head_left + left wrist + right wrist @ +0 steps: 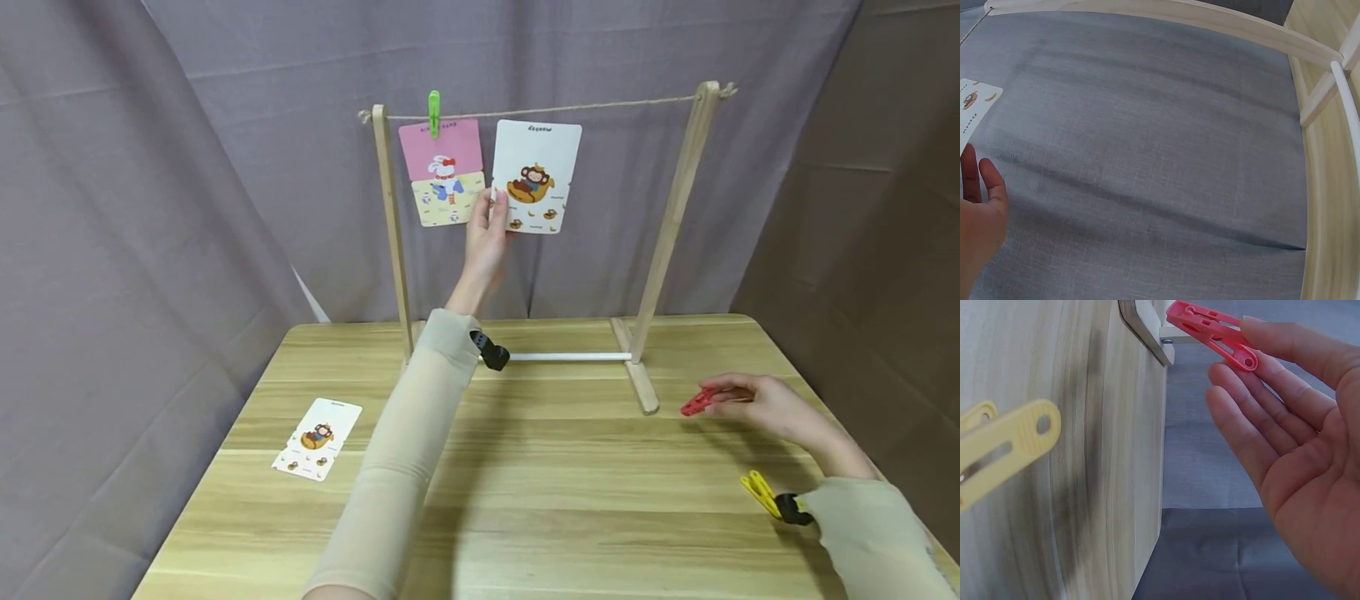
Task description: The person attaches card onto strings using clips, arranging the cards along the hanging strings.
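Note:
My left hand (486,242) pinches a white card (536,146) with a monkey picture by its lower left edge. The card is raised upright, its top edge just below the rope (615,105). To its left, a pink and yellow card (427,158) with a white rabbit hangs from the rope under a green clothespin (433,114). Between thumb and fingers, my right hand (776,407) pinches a red clothespin (1210,328) above the table's right side. In the left wrist view, only a corner of the monkey card (977,103) shows.
A wooden frame (678,208) with a white lower bar (570,357) stands on the table (570,492). Another monkey card (318,440) lies at the left. A yellow clothespin (759,492) is close to my right wrist. Grey curtains (247,150) hang behind.

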The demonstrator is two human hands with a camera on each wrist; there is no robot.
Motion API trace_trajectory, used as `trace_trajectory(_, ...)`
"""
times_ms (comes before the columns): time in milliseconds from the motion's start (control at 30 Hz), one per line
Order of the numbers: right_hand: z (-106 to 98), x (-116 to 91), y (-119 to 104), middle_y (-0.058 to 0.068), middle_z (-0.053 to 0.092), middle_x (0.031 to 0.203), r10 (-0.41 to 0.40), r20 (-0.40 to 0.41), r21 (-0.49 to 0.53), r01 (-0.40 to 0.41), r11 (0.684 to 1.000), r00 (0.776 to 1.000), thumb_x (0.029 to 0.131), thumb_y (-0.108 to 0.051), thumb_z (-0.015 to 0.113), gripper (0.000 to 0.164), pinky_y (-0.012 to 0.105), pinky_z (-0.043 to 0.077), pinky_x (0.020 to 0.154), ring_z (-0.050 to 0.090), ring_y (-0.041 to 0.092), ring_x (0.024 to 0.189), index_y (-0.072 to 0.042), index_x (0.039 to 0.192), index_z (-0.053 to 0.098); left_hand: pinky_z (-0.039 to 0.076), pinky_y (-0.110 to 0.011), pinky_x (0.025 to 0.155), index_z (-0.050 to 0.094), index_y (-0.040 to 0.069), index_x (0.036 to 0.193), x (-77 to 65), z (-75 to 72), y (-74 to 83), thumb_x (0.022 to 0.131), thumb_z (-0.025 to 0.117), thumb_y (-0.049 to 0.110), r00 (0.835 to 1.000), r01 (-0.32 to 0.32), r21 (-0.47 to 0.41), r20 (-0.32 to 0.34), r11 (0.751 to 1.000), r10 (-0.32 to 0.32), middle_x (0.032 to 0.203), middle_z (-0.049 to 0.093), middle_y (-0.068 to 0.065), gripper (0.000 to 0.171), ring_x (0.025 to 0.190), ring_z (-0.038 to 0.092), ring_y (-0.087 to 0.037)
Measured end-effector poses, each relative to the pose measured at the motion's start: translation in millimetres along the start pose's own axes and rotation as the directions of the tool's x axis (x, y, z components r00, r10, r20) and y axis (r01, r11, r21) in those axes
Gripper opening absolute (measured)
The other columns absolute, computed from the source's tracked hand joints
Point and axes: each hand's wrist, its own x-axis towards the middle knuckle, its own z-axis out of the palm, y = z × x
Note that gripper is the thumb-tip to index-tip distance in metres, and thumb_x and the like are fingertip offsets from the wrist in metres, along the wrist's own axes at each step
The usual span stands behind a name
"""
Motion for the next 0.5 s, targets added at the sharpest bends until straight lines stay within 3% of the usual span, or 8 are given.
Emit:
trace_trajectory(333, -11.0, 1.8, -8.5, 0.017, 0.071, 0.113, -0.017, -0.007, -0.010, 0.017, 1.000, 1.000, 0.095, -0.027, 0.072, 0.053, 0.024, 0.055, 0.074, 0.064, 0.001, 0.092, 0.007, 0.134, 0.057, 0.052, -0.026, 0.076, 0.056, 0.012, 0.119, 1.8, -2.3, 0.1, 0.107, 0.048, 0.029, 0.999, 0.006, -0.006, -0.041, 1.000, -0.006, 0.105, 0.063, -0.002, 0.022, 0.090, 0.063, -0.015)
trace_trajectory(500, -27.2, 9.7, -22.2, 0.017, 0.070, 0.117, -0.013, -0.035, -0.072, 0.010, 0.997, 0.999, 0.096, -0.035, 0.070, 0.056, 0.025, 0.053, 0.076, 0.066, 0.020, 0.102, 0.002, 0.137, 0.058, 0.049, -0.027, 0.074, 0.056, 0.012, 0.121, 1.1, -2.1, 1.1, 0.107, 0.049, 0.032, 0.999, 0.010, -0.011, -0.036, 1.000, -0.011, 0.103, 0.065, -0.001, 0.025, 0.087, 0.062, -0.014)
